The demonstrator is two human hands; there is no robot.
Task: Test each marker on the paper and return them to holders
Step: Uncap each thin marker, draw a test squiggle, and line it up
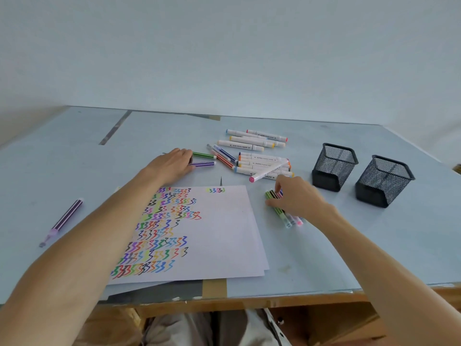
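Nearest the person, a stack of white paper sheets [219, 236] lies on the pale blue table [349, 245], its left half covered with rows of multicoloured zigzag test marks and one short row near its far edge. Left of the paper, well apart, a purple striped marker [65, 219] lies alone, uncapped. Just right of the paper, the right hand [296, 196] rests with curled fingers on a small bundle of thin striped markers [282, 209], green, brown, blue and pink among them, pinching them together against the table. Beyond the paper's far left corner, the left hand [173, 164] lies palm down with fingers curled over the ends of a green striped marker [203, 155] and a purple striped thin marker [203, 164]. Farther right lies a loose pile of white-barrelled markers with coloured caps [262, 163], with a few thin ones beside it. Two black wire-mesh square holders [334, 166] stand upright at the far right, side by side, apart from the pile.
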